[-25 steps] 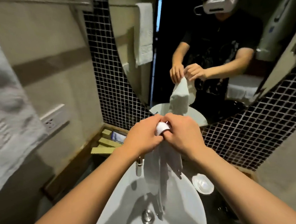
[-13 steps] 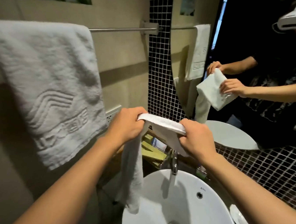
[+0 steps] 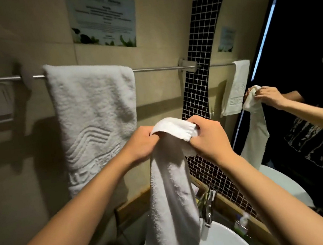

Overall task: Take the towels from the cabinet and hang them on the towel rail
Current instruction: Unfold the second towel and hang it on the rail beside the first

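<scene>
One large white towel (image 3: pixel 94 117) already hangs over the left part of the towel rail (image 3: pixel 157 69); the rail's right stretch is bare. A second, smaller white towel (image 3: pixel 172 191) is not yet hung: it dangles over the washbasin (image 3: pixel 225 241), below the rail. The left hand (image 3: pixel 139 144) and right hand (image 3: pixel 210 137) each grip its bunched top edge. Compared with half a second ago, the hands stand closer together and higher, and the towel hangs in one narrow column. Remaining: drape it over the rail.

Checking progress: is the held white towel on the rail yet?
No. The small white terry towel hangs from both hands, below the metal rail.
</scene>
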